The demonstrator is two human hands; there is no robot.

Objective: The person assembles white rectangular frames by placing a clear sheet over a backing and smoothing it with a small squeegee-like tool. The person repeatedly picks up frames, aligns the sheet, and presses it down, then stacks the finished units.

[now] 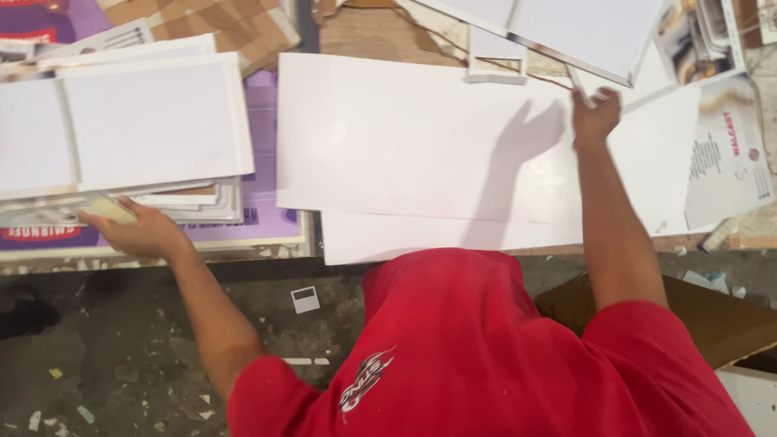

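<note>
My left hand [133, 231] reaches out to the left, its fingers tucked under the front edge of a thick stack of white boards [154, 121]. My right hand [595, 113] is stretched forward and closed on the lower edge of a tilted white panel [583, 28] at the top right. Between the two hands a large white sheet [405, 137] lies flat, with another white sheet [388, 239] sticking out beneath it. My red shirt [486, 348] fills the bottom of the view.
A purple printed board [267, 218] lies under the stack. Printed paper leaflets [728, 146] are at the right, brown cardboard [720, 316] at the lower right, and a small white frame piece [495, 65] at the back. The dirty floor [105, 356] carries paper scraps.
</note>
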